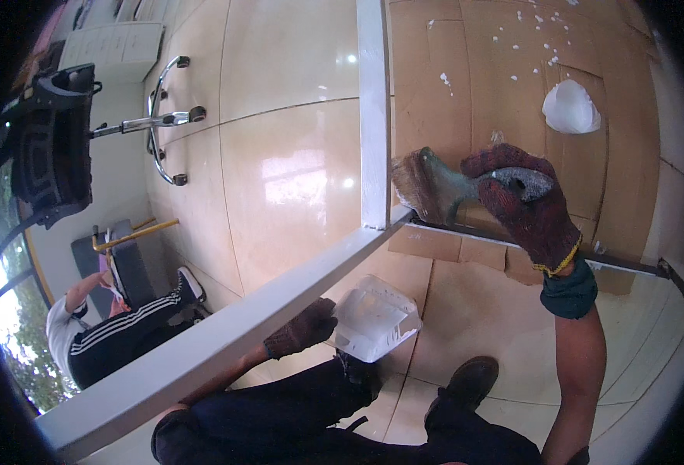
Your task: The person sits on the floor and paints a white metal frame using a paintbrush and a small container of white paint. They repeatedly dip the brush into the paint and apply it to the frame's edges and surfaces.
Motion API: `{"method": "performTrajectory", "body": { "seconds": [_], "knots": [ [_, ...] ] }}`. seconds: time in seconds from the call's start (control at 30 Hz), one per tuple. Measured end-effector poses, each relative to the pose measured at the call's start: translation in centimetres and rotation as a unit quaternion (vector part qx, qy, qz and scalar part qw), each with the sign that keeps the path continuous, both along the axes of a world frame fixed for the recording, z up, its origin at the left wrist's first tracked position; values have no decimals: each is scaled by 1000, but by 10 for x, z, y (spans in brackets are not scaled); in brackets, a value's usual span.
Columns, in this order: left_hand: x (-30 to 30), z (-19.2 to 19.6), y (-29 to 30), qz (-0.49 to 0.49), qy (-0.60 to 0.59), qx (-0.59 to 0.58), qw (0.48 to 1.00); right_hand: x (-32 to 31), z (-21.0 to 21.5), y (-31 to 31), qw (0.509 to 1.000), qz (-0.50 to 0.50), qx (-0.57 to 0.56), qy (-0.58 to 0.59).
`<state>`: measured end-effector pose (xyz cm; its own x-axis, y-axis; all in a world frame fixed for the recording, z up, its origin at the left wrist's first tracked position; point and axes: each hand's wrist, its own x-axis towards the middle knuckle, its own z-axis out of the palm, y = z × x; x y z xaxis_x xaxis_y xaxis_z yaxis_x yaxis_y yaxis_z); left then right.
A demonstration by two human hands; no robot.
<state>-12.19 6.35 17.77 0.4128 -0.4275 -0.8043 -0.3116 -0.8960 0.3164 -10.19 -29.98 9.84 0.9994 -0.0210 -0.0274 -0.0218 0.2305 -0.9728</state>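
Observation:
My right hand (524,201), in a dark red knit glove with a yellow edge, is closed round the handle of a wide paintbrush (443,186). Its bristles point left, by the corner where the bars of a white-painted metal frame (374,116) meet. Whether they touch the metal I cannot tell. Below the frame's slanting bar, my gloved left hand (303,329) grips the side of a translucent plastic tub (377,318) with white paint inside. The bar crosses in front of my left forearm and hides part of it.
Brown cardboard (505,93) spattered with white drops lies beyond the brush, with a white rounded plastic piece (572,107) on it. At left are an office chair (55,147) and a seated person (117,325). My shoe (474,380) stands on shiny tiles near the tub.

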Motion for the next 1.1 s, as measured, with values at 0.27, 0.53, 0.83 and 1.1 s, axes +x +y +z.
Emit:
{"method": "performTrajectory", "body": {
  "seconds": [0.27,0.53,0.83,1.1],
  "knots": [
    [-4,11,-7,-7,-19,78,997,-21,8,15,981,-178,61,47],
    [-12,18,-11,-24,-43,81,995,-34,6,47,960,-221,-173,9],
    [-24,16,-2,-46,-102,58,992,-38,-13,33,947,-311,-63,44],
    [-27,21,0,-42,-102,24,994,-28,4,53,947,-312,-54,53]
  ]
}}
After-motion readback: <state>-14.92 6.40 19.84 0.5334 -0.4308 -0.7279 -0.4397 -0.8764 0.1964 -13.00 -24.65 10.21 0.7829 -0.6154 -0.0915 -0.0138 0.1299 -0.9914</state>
